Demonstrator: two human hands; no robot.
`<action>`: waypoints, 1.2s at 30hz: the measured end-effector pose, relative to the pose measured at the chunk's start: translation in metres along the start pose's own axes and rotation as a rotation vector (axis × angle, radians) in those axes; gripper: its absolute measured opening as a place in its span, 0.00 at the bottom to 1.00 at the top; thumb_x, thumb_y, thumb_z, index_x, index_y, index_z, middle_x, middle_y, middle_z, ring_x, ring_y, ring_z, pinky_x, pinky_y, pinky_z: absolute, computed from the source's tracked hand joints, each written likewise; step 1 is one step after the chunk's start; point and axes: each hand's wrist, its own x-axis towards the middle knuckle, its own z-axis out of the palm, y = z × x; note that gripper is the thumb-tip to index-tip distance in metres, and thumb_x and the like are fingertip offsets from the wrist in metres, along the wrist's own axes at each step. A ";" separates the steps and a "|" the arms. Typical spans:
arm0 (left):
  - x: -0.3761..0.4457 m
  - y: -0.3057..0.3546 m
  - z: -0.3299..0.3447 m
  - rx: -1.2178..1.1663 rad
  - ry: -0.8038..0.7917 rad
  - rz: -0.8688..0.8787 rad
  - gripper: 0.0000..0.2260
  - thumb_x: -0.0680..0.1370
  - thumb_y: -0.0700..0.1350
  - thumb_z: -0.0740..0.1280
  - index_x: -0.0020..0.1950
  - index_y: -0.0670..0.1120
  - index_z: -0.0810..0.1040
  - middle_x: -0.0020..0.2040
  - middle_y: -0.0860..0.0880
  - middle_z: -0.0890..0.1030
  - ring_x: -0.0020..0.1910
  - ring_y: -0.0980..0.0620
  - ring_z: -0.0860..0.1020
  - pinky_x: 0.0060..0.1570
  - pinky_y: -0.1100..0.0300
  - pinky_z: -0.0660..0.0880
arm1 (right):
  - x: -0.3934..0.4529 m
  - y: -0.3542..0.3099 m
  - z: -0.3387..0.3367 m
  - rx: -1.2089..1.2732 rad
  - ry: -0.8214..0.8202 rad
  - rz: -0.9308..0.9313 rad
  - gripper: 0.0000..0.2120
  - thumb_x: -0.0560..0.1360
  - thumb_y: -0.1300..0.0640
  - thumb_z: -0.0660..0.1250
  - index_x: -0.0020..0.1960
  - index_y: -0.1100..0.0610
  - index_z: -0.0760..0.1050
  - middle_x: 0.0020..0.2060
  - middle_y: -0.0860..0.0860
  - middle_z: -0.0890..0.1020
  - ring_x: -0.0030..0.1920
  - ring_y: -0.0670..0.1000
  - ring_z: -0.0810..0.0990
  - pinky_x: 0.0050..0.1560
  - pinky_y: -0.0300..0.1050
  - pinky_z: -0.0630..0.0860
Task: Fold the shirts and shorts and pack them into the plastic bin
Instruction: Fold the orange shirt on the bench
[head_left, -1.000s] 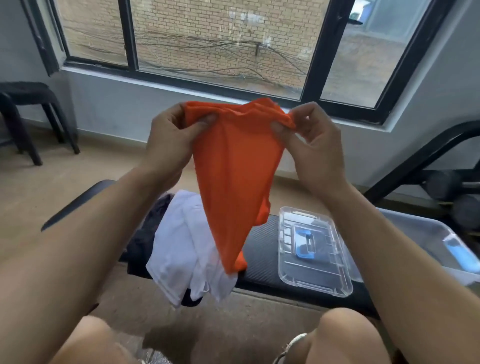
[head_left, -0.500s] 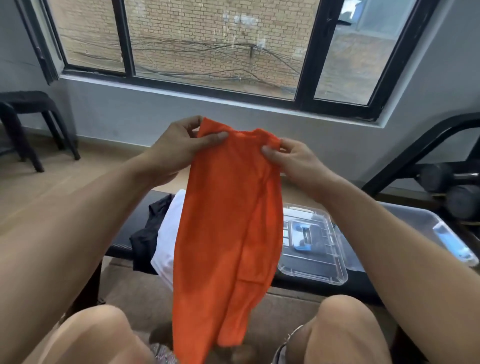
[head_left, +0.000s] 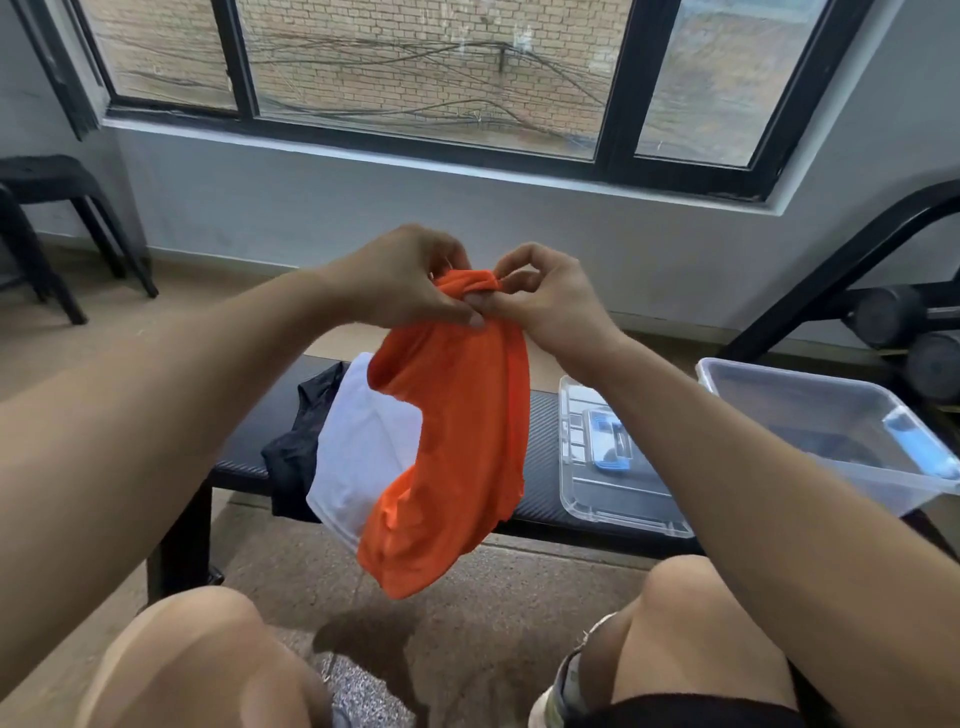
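Left hand (head_left: 400, 280) and right hand (head_left: 540, 301) are both pinching the bunched top edge of the orange garment (head_left: 457, 441), hands touching, cloth hanging in the air above the black bench (head_left: 540, 467). White garment (head_left: 358, 452) and black garment (head_left: 296, 441) are lying on the bench behind it. Clear lid (head_left: 602, 499) is lying right of them; plastic bin (head_left: 831, 415) is sitting far right

You get soft, even daylight from the window (head_left: 426, 78) ahead of you, bright enough to show everything without glare. A faint shadow lies on the floor (head_left: 363, 639) between your knees. The wide lens bends the window frame and stretches your forearms at the edges, and your knees at the bottom look slightly soft.
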 end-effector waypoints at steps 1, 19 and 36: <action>0.001 0.000 -0.001 0.003 -0.017 0.003 0.14 0.69 0.52 0.80 0.51 0.49 0.82 0.43 0.49 0.84 0.41 0.52 0.80 0.43 0.57 0.76 | -0.001 0.004 0.002 0.070 0.000 0.018 0.14 0.68 0.58 0.81 0.47 0.54 0.77 0.37 0.52 0.84 0.40 0.52 0.83 0.47 0.53 0.79; -0.017 -0.067 -0.063 -0.418 0.515 -0.228 0.08 0.71 0.51 0.77 0.45 0.54 0.81 0.48 0.49 0.84 0.46 0.53 0.82 0.48 0.60 0.80 | -0.049 0.117 -0.008 -0.025 -0.133 0.408 0.05 0.63 0.62 0.68 0.40 0.59 0.79 0.34 0.52 0.79 0.35 0.50 0.76 0.38 0.44 0.73; -0.043 -0.232 0.105 -0.168 0.311 -0.860 0.06 0.74 0.42 0.76 0.48 0.46 0.80 0.50 0.42 0.84 0.47 0.42 0.81 0.45 0.54 0.78 | 0.024 0.188 -0.057 -0.949 -0.131 0.328 0.19 0.71 0.54 0.76 0.60 0.47 0.78 0.51 0.47 0.83 0.51 0.52 0.82 0.52 0.47 0.77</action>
